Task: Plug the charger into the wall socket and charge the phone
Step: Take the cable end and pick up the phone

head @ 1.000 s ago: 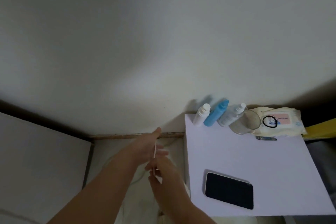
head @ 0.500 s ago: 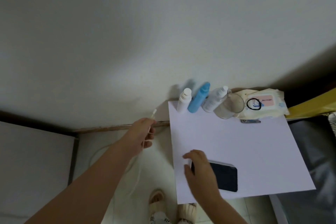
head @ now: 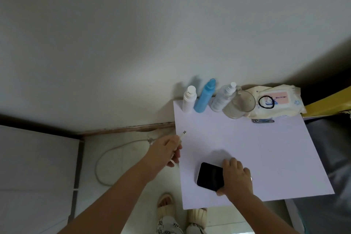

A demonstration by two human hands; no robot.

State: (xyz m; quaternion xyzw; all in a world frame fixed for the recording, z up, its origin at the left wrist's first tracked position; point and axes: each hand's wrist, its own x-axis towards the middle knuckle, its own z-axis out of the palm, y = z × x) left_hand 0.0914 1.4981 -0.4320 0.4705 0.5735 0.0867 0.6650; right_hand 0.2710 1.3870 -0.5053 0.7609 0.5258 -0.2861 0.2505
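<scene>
A black phone (head: 209, 176) lies near the front edge of the white table (head: 266, 148). My right hand (head: 235, 176) grips its right end, fingers curled over the edge. My left hand (head: 165, 150) sits at the table's left edge, pinching a white charging cable; its plug tip (head: 183, 133) sticks up past my fingers. The rest of the cable (head: 106, 156) loops over the floor toward the wall base. No wall socket or charger block is visible.
Three bottles (head: 206, 97), a clear glass (head: 239, 103) and a wipes pack (head: 275, 100) with a black hair tie stand at the table's back edge against the wall. A white cabinet (head: 36, 167) is at left. My slippered feet (head: 180, 209) are below.
My right hand has moved right along the phone and closed on its right end. My left hand with the cable plug has come closer to the table's left edge. The camera view shifted.
</scene>
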